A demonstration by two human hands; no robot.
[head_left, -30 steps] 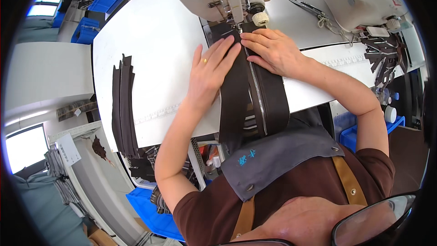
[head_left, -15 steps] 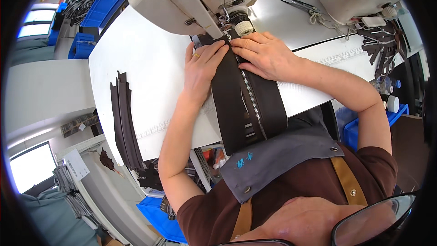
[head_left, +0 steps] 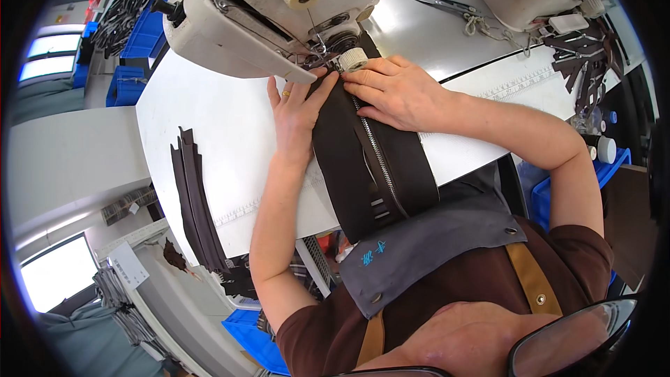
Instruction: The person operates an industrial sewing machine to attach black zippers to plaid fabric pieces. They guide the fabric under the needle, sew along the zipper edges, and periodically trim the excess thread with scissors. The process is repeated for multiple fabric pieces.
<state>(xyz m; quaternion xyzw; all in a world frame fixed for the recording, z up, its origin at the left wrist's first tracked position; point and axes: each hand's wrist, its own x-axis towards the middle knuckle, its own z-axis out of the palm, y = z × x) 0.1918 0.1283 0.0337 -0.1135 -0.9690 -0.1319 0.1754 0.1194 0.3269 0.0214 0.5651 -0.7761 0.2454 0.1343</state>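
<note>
A long metal-toothed zipper [head_left: 377,152] on dark brown tape runs lengthwise from beneath the sewing machine's head [head_left: 241,31] toward my apron. Dark brown fabric [head_left: 336,167] lies along both sides of it. My left hand [head_left: 295,113] rests beside the left fabric with fingers spread, their tips partly hidden by the machine head. Flat on the right fabric lies my right hand [head_left: 399,93], fingers stretched out, tips close to the needle area and thumb near the zipper teeth. Neither hand visibly grips anything. The presser foot is mostly hidden.
Brown strips [head_left: 192,202] lie at the left of the white table [head_left: 248,146]. Scissors [head_left: 447,3] rest on the machine bed behind my right hand. Zipper pieces [head_left: 585,59] are heaped at the far right. A blue bin [head_left: 541,199] stands below the right side.
In the picture, the machine head, hands and upper fabric have shifted left, and the machine's side is more visible. My left fingers now reach partly beneath the head. Both hands stay on the work.
</note>
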